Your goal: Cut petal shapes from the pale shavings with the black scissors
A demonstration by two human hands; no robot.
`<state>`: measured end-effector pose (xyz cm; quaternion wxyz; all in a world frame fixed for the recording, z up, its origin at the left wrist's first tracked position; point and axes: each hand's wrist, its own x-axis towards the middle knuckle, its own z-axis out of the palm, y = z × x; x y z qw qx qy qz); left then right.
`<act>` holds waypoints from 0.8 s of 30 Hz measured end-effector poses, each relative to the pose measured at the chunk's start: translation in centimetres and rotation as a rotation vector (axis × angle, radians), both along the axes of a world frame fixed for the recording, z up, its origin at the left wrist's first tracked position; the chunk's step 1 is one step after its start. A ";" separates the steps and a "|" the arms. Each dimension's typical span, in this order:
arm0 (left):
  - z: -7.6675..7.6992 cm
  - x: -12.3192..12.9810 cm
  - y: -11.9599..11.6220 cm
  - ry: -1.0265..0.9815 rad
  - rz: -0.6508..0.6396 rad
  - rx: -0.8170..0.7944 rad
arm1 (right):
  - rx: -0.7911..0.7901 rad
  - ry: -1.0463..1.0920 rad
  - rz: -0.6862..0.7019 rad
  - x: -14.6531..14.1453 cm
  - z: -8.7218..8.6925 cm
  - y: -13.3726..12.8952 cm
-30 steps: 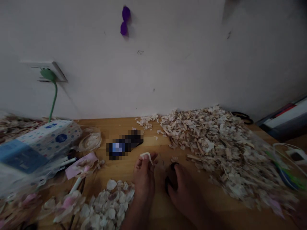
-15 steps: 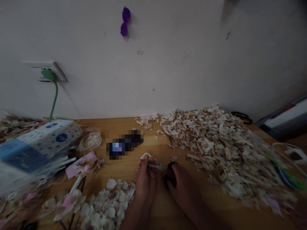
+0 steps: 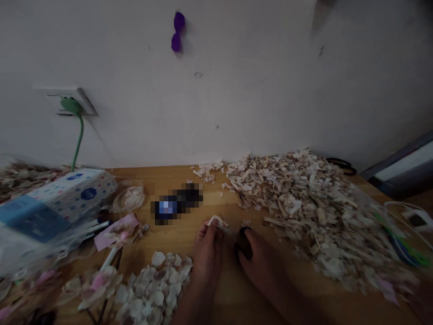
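Note:
Between the thumb and fingers of my left hand (image 3: pixel 207 246) is a thin, pale papery piece (image 3: pixel 215 220), its edge standing up past the thumb. My right hand (image 3: pixel 262 257) grips the black-handled scissors (image 3: pixel 244 243). Their blades point left toward the papery piece and are dim, so I cannot tell whether they touch it. Beside my left wrist lies a heap of rounded, petal-like pale pieces (image 3: pixel 157 286). A large pile of pale, ragged scraps (image 3: pixel 291 198) spreads beyond and to the right of my right hand.
A blurred-out dark object (image 3: pixel 176 204) lies on the wooden table (image 3: pixel 162 239) ahead. At left are a tissue box (image 3: pixel 77 194), a pink paper square (image 3: pixel 117 230) and flowers with pink centres (image 3: pixel 99 282). A white cable (image 3: pixel 409 207) runs at far right, and a wall stands behind.
The scissors have drawn slightly right, away from my left hand. The papery piece now shows more above the left thumb. The view has shifted slightly.

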<state>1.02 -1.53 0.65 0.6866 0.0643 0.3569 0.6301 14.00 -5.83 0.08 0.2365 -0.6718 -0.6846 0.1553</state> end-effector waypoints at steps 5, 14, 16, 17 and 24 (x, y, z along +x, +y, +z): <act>-0.2 0.2 -0.1 0.115 -0.086 0.025 | -0.083 0.347 -0.057 0.5 0.2 0.4; 0.4 0.0 -0.2 0.170 -0.084 0.003 | 0.199 0.792 -0.212 0.7 0.7 1.2; 0.2 0.0 -0.3 0.200 -0.102 0.003 | 0.130 0.666 -0.199 0.5 0.4 1.0; 0.0 -0.1 -0.3 0.230 -0.106 0.008 | 0.107 0.592 -0.181 0.4 0.3 0.9; 0.7 -0.5 -0.7 0.754 -0.182 0.211 | 0.073 0.469 -0.064 -0.1 0.6 0.1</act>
